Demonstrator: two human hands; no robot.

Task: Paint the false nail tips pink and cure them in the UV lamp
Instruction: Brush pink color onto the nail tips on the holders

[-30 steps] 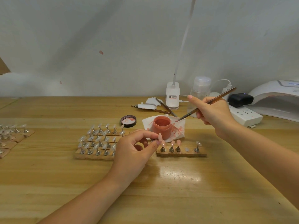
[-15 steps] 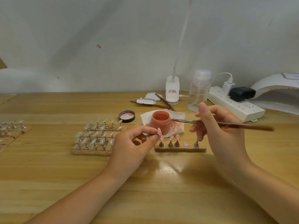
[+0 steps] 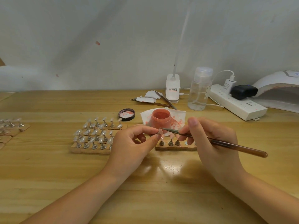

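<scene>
Now brush (image 3: 213, 143) lies level, tip pointing left.

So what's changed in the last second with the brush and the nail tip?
The right hand swung the brush down from beside the pink pot and brought its bristles to the nail tip. The handle, which pointed up and away, now points right. The left hand kept its grip on the tip above the wooden holder; pot and racks stayed put.

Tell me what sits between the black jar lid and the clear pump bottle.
Head view: the open pink pigment jar on a stained tissue sits between lid and bottle.
</scene>
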